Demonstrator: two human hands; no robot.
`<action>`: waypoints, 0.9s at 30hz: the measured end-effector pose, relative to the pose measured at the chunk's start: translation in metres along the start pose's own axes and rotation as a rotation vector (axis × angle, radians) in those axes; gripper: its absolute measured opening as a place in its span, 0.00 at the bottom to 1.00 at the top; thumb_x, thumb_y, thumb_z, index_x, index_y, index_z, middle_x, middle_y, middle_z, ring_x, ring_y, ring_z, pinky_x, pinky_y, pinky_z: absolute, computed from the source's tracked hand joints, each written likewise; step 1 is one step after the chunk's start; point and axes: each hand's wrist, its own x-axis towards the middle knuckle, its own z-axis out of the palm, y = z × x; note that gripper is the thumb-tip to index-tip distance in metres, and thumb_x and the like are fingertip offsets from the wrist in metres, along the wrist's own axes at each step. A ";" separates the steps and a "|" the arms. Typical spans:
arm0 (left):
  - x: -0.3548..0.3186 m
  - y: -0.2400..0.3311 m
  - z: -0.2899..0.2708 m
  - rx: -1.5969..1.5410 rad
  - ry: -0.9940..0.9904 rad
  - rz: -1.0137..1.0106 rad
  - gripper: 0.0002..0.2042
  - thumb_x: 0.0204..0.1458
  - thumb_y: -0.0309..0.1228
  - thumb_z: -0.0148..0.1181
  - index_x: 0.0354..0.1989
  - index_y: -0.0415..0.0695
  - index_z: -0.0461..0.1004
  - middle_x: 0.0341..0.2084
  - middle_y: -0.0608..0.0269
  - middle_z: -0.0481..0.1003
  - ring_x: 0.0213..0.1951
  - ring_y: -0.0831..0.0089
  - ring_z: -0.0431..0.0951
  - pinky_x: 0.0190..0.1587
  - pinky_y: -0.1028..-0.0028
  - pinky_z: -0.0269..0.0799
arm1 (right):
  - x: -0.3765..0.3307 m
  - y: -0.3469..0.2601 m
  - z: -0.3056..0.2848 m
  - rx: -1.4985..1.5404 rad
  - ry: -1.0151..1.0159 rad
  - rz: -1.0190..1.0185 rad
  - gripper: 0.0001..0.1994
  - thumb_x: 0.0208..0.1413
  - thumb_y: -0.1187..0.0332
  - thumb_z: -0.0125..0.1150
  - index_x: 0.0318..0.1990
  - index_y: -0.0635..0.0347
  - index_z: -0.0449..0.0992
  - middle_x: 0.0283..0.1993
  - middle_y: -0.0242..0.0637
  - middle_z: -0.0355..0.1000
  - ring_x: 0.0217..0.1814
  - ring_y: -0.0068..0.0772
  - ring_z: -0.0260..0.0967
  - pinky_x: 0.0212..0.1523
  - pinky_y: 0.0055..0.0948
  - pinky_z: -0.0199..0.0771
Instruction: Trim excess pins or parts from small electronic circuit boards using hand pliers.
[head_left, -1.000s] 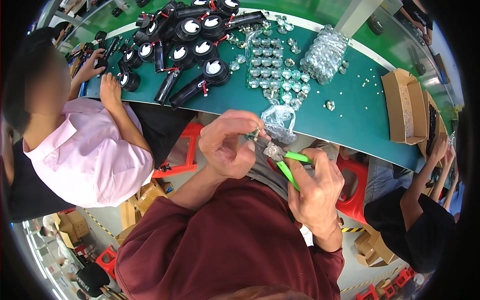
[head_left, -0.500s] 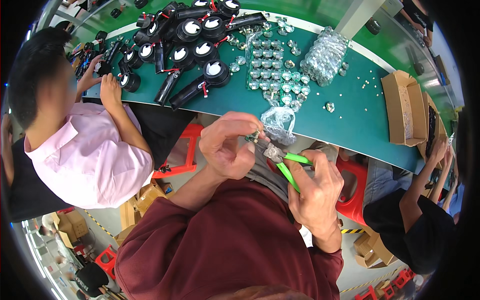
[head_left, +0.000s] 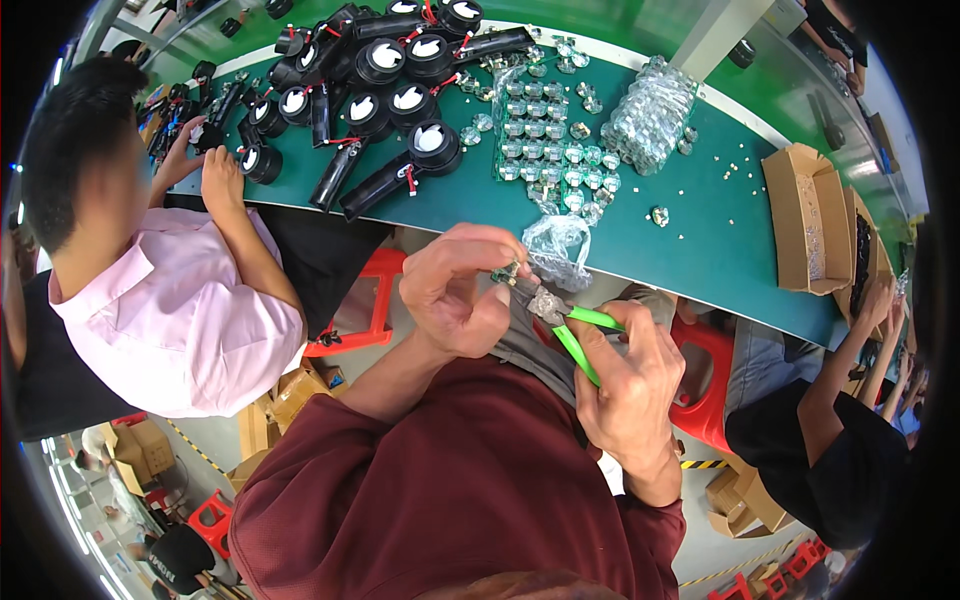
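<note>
Between the thumb and fingers of my left hand point(head_left: 455, 290) is a small green circuit board point(head_left: 506, 272), partly hidden by the fingertips. My right hand point(head_left: 632, 385) is wrapped round the bright green handles of a pair of pliers point(head_left: 548, 306). The tips of the pliers' jaws meet the board; whether they grip a part of it is too small to tell. Both hands are in front of the table's near edge. Just beyond them a crumpled clear plastic bag point(head_left: 560, 250) hangs over that edge.
Rows of small circuit boards point(head_left: 532, 130) lie on the green table point(head_left: 700, 215), beside a stack of clear trays point(head_left: 650, 115). Black round-headed parts with red wires point(head_left: 380, 115) are heaped at the left. Cardboard boxes point(head_left: 805, 220) stand right. Co-workers sit either side, one in a pink shirt point(head_left: 180, 310).
My hands, the board and the pliers stay almost exactly in place. At the right, the co-worker's hands have shifted slightly.
</note>
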 end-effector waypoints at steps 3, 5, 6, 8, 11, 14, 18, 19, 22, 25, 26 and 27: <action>0.000 0.000 -0.001 0.006 -0.004 0.004 0.12 0.52 0.18 0.51 0.46 0.30 0.69 0.37 0.41 0.73 0.32 0.65 0.79 0.34 0.64 0.86 | 0.000 0.000 0.000 -0.003 0.004 -0.002 0.23 0.37 0.75 0.67 0.47 0.53 0.83 0.41 0.38 0.69 0.33 0.36 0.71 0.33 0.35 0.67; 0.001 0.000 -0.001 0.009 -0.006 0.010 0.13 0.51 0.17 0.51 0.46 0.30 0.70 0.37 0.41 0.74 0.32 0.65 0.79 0.34 0.64 0.86 | 0.001 -0.001 -0.001 -0.003 -0.002 -0.001 0.23 0.37 0.75 0.67 0.47 0.53 0.83 0.41 0.38 0.69 0.33 0.37 0.71 0.33 0.35 0.67; 0.001 0.000 -0.002 0.009 -0.005 0.011 0.13 0.51 0.17 0.51 0.46 0.30 0.70 0.37 0.41 0.74 0.32 0.65 0.79 0.34 0.64 0.86 | 0.001 -0.001 -0.002 -0.003 -0.007 -0.001 0.23 0.37 0.75 0.67 0.47 0.53 0.83 0.41 0.38 0.69 0.33 0.37 0.71 0.33 0.35 0.67; 0.001 0.000 -0.002 0.017 -0.009 0.013 0.13 0.51 0.17 0.51 0.46 0.30 0.70 0.37 0.41 0.74 0.32 0.65 0.79 0.34 0.64 0.86 | 0.001 -0.001 -0.002 -0.003 -0.007 -0.005 0.23 0.37 0.75 0.67 0.47 0.53 0.83 0.41 0.38 0.69 0.33 0.37 0.71 0.33 0.35 0.66; 0.000 -0.001 -0.003 0.020 -0.009 0.008 0.13 0.50 0.17 0.51 0.46 0.30 0.70 0.37 0.41 0.74 0.31 0.65 0.79 0.34 0.64 0.86 | 0.001 -0.001 -0.002 -0.004 -0.007 -0.007 0.23 0.37 0.75 0.67 0.47 0.53 0.83 0.42 0.38 0.69 0.33 0.37 0.71 0.33 0.35 0.66; -0.001 -0.001 -0.004 0.023 -0.010 0.014 0.13 0.50 0.17 0.51 0.45 0.30 0.70 0.37 0.41 0.74 0.32 0.65 0.79 0.34 0.64 0.86 | 0.002 -0.001 -0.001 0.001 -0.006 -0.006 0.23 0.37 0.75 0.67 0.47 0.53 0.83 0.42 0.39 0.69 0.33 0.37 0.71 0.33 0.35 0.66; -0.001 -0.001 -0.004 0.027 -0.006 0.013 0.13 0.50 0.17 0.51 0.45 0.29 0.70 0.36 0.41 0.74 0.32 0.65 0.78 0.34 0.63 0.86 | 0.002 0.000 0.000 0.018 -0.009 -0.003 0.22 0.37 0.75 0.68 0.46 0.53 0.84 0.42 0.39 0.69 0.33 0.37 0.72 0.33 0.35 0.67; -0.001 -0.001 -0.004 0.027 -0.005 0.014 0.13 0.50 0.17 0.51 0.45 0.29 0.70 0.36 0.41 0.74 0.32 0.65 0.78 0.34 0.63 0.86 | 0.002 0.000 0.000 0.018 -0.009 -0.004 0.22 0.37 0.75 0.68 0.46 0.53 0.84 0.42 0.39 0.69 0.33 0.37 0.72 0.33 0.35 0.67; -0.002 -0.002 -0.005 0.029 -0.006 0.015 0.13 0.49 0.16 0.51 0.45 0.29 0.70 0.36 0.41 0.74 0.32 0.65 0.78 0.34 0.63 0.86 | 0.003 -0.001 -0.001 0.010 -0.009 -0.006 0.22 0.37 0.75 0.68 0.46 0.53 0.84 0.42 0.39 0.69 0.33 0.38 0.72 0.34 0.36 0.67; -0.002 -0.001 -0.005 0.031 -0.009 0.016 0.13 0.49 0.16 0.51 0.45 0.29 0.70 0.37 0.40 0.74 0.32 0.65 0.78 0.34 0.63 0.86 | 0.003 -0.002 -0.002 0.009 -0.012 -0.003 0.22 0.37 0.75 0.68 0.46 0.53 0.84 0.42 0.39 0.70 0.34 0.38 0.72 0.34 0.36 0.68; -0.002 -0.001 -0.005 0.030 -0.011 0.016 0.14 0.49 0.16 0.51 0.45 0.29 0.70 0.37 0.40 0.74 0.32 0.65 0.78 0.34 0.63 0.86 | 0.003 -0.001 -0.002 0.015 -0.019 -0.002 0.22 0.36 0.75 0.69 0.46 0.53 0.84 0.42 0.39 0.69 0.33 0.39 0.72 0.34 0.36 0.68; -0.001 -0.001 -0.004 0.028 -0.012 0.015 0.14 0.49 0.16 0.51 0.45 0.29 0.70 0.37 0.40 0.74 0.32 0.65 0.78 0.34 0.63 0.86 | 0.003 -0.001 -0.003 0.021 -0.027 -0.001 0.22 0.36 0.74 0.69 0.46 0.53 0.84 0.42 0.39 0.69 0.33 0.39 0.72 0.34 0.36 0.67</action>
